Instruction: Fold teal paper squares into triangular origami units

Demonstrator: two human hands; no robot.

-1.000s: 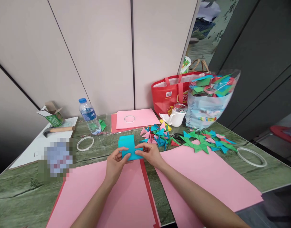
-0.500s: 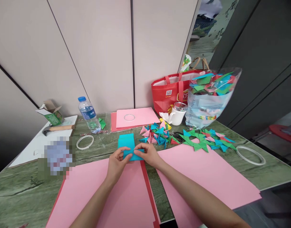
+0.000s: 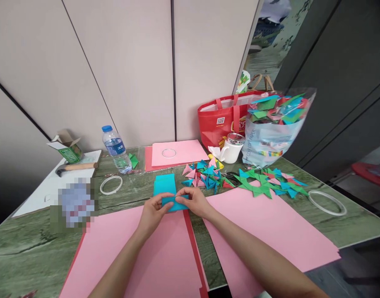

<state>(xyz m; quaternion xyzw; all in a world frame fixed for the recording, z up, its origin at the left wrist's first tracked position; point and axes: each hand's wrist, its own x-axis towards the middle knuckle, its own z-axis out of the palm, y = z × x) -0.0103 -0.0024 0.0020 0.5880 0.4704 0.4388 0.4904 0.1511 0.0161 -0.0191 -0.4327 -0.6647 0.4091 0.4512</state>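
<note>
A small folded blue paper [image 3: 174,203] is pinched between my two hands at the middle of the table. My left hand [image 3: 152,213] grips its left end with closed fingers. My right hand [image 3: 194,201] pinches its right end. Just behind them a stack of blue paper squares [image 3: 164,184] lies on the green table [image 3: 25,248]. Under my forearms lie large pink sheets [image 3: 159,256].
Folded paper triangles [image 3: 205,174] and flat stars [image 3: 267,184] lie to the right. Behind stand a white mug [image 3: 232,151], a clear bag of paper pieces [image 3: 273,128] and a red bag [image 3: 221,120]. A water bottle [image 3: 114,150], tape rings [image 3: 111,185] and a hammer [image 3: 75,167] sit left.
The blue piece has been folded narrower between my fingers. Both hands have stayed in nearly the same place.
</note>
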